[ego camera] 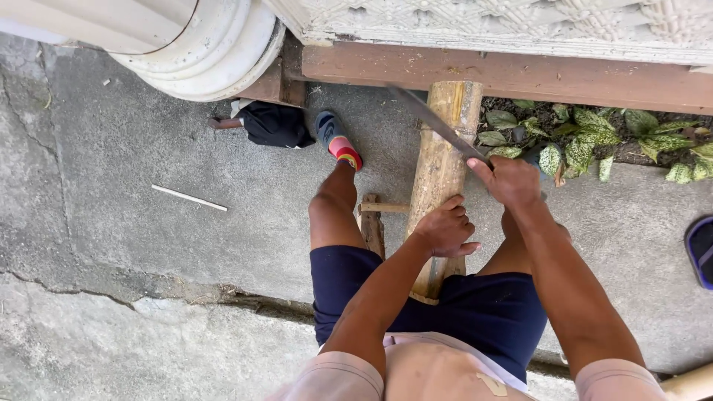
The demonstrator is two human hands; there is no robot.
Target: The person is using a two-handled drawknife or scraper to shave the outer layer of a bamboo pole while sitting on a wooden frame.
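Note:
A thick length of bamboo (pixel 444 152) lies between my knees, its far end against a wooden beam (pixel 520 74). My left hand (pixel 445 227) is wrapped over the bamboo near its close end and holds it steady. My right hand (pixel 508 180) grips the handle of a long dark blade (pixel 434 121), which slants across the top of the bamboo toward the upper left. The blade's edge rests on or just above the bamboo; which one I cannot tell.
A small wooden stool or block (pixel 371 223) stands under my left thigh. A thin white stick (pixel 189 197) lies on the concrete at left. A white round column base (pixel 200 44), a black cloth (pixel 275 125), leafy plants (pixel 609 141) and a blue sandal (pixel 700 249) surround me.

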